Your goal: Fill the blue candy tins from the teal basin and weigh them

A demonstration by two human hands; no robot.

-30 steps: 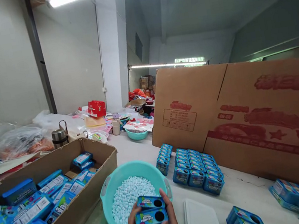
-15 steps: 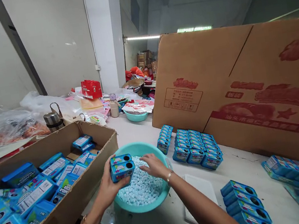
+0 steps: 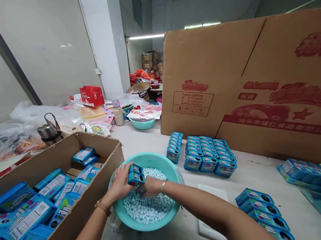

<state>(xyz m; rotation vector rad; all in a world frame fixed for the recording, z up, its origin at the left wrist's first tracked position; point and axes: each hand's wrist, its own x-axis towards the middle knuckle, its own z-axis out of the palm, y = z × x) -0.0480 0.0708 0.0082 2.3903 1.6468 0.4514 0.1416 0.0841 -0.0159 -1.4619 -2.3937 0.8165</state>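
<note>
My left hand [image 3: 120,182] is closed around two small blue printed boxes [image 3: 135,175], held together with their dark round openings facing right. It holds them tilted over the left half of a turquoise basin [image 3: 123,219]. Small pale-blue and white pellets [image 3: 150,209] fill the lower part of this basin. My right hand [image 3: 153,187] reaches down into the pellets, just right of the held boxes. Its fingers are hidden by the pellets and the hand's own back, so their grip does not show.
An open carton [image 3: 58,225] of blue boxes stands at the left. Rows of upright blue boxes [image 3: 208,155] are on the table behind the basin, with another row [image 3: 265,215] at the right. A white lid-like tray [image 3: 211,191] lies beneath my right forearm. A large cardboard sheet [image 3: 253,93] stands behind.
My right hand has gone down from above the basin into the pellets. My left hand has turned the two boxes and brought them lower, close to the right hand.
</note>
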